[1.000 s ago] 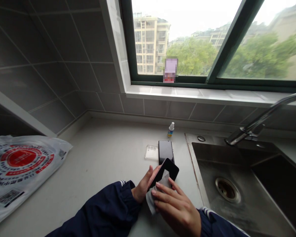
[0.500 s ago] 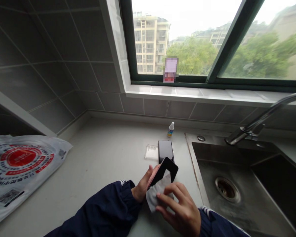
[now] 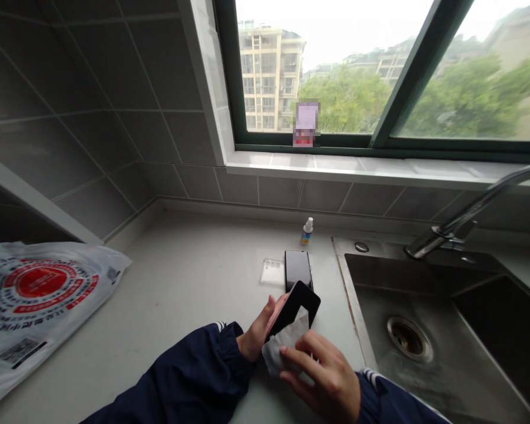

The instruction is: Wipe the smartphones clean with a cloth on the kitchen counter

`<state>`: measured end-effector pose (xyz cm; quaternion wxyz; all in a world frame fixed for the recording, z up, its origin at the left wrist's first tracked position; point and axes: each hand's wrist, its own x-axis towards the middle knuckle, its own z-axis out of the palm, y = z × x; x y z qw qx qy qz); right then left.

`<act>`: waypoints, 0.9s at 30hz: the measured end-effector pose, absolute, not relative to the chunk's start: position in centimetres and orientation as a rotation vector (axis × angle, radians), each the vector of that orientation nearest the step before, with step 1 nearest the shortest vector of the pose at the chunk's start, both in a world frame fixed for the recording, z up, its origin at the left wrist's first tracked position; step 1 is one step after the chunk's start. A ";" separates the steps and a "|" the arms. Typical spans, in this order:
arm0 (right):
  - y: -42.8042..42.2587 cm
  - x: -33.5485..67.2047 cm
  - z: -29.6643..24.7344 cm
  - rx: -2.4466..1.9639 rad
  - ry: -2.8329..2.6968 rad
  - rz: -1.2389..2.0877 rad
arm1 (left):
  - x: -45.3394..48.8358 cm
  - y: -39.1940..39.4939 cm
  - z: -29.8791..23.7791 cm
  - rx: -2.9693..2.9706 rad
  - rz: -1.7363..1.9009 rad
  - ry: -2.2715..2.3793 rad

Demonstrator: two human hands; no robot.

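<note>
My left hand (image 3: 258,331) grips a black smartphone (image 3: 295,307) by its edge, tilted up above the counter. My right hand (image 3: 322,372) presses a crumpled white wipe (image 3: 283,346) against the phone's lower face and hides that part. Behind them, a second black smartphone (image 3: 298,269) lies flat on the pale counter (image 3: 194,282). A transparent phone case (image 3: 272,272) lies just left of it. A small spray bottle (image 3: 307,231) with a white cap stands further back.
A white plastic bag (image 3: 39,288) with a red print lies at the left. A steel sink (image 3: 406,330) with a drain and a curved faucet (image 3: 441,238) sits to the right, its rim close to my right hand. Tiled wall and a window sill run behind.
My right hand's fingers have curled and gathered the wipe, which now sits more bunched on the phone. My left hand and the phone have barely moved.
</note>
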<state>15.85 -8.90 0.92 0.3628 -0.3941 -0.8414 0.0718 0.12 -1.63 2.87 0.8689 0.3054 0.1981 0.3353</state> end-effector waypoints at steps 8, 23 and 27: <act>-8.9 15.8 1.2 -1.023 -2.172 0.161 | 0.2 -1.6 2.7 0.649 0.706 0.412; -8.9 15.7 1.1 -1.025 -2.183 0.206 | 0.2 -1.8 2.3 0.648 0.719 0.404; -8.9 15.3 1.3 -1.033 -2.168 0.232 | 0.4 -2.0 2.7 0.606 0.738 0.394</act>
